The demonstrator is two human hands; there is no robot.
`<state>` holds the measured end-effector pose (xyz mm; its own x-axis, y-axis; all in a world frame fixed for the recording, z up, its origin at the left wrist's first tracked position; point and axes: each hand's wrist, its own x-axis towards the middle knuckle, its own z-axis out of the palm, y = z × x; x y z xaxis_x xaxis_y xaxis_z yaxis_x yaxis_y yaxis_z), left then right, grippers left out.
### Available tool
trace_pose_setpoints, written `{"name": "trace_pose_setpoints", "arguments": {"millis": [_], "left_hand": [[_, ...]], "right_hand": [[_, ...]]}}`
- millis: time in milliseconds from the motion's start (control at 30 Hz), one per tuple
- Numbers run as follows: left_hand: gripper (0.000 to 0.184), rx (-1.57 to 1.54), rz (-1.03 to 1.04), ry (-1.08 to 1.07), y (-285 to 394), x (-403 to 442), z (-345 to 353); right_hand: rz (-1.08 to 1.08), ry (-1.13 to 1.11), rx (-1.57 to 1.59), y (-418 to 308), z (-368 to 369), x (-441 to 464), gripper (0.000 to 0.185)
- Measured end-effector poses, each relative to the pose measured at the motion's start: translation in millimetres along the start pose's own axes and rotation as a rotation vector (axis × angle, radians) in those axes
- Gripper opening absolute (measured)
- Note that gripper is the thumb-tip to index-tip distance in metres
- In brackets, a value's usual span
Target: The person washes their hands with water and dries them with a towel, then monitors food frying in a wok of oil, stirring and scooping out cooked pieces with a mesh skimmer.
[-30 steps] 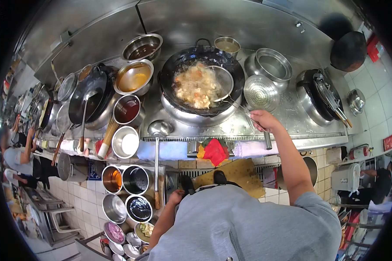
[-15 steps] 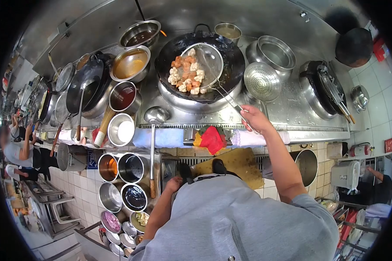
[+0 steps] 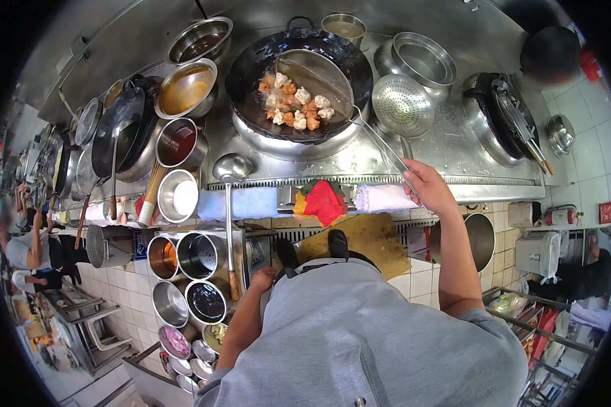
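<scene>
My right hand [image 3: 428, 186] is closed around the metal handle of a wire strainer [image 3: 322, 71]. The strainer's round mesh lies tilted inside a large black wok [image 3: 241, 78]. Pale and orange-brown pieces of food [image 3: 295, 102] sit in the wok at the strainer. At my left side, my left hand [image 3: 263, 278] hangs low with its fingers curled; whether it holds anything is too small to tell. Close to it is the wooden handle of a ladle [image 3: 231, 169], whose bowl rests on the steel counter.
A perforated skimmer [image 3: 402, 105] and a lidless steel pot [image 3: 424, 60] are right of the wok. Bowls of liquid [image 3: 187, 89] stand to its left. Several pots [image 3: 206, 302] are below the counter edge. People [image 3: 30, 251] are at the far left.
The food was bubbling in the wok, then was gathered on the raised strainer; now it is spread out lower in the wok. The strainer is tilted differently, and my right hand has moved slightly right.
</scene>
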<state>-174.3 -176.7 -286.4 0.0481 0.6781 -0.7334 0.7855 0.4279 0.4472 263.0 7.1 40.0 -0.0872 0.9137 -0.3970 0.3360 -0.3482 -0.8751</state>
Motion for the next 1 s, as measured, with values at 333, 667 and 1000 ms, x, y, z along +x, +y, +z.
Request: {"name": "trace_pose_setpoints", "arguments": {"millis": [333, 667, 1000], "left_hand": [[0.031, 0.023, -0.021, 0.023, 29.8, -14.9, -15.2], [0.029, 0.062, 0.003, 0.002, 6.4, -13.1, -3.1], [0.028, 0.005, -0.022, 0.030, 5.5, -2.9, -3.0]], "right_hand": [[-0.137, 0.188, -0.294, -8.4, -1.2, -18.3, 0.033], [-0.175, 0.346, -0.464, -72.2, -17.2, -90.5, 0.029], [-0.446, 0.322, -0.707, -12.8, 28.4, 35.8, 0.029]]}}
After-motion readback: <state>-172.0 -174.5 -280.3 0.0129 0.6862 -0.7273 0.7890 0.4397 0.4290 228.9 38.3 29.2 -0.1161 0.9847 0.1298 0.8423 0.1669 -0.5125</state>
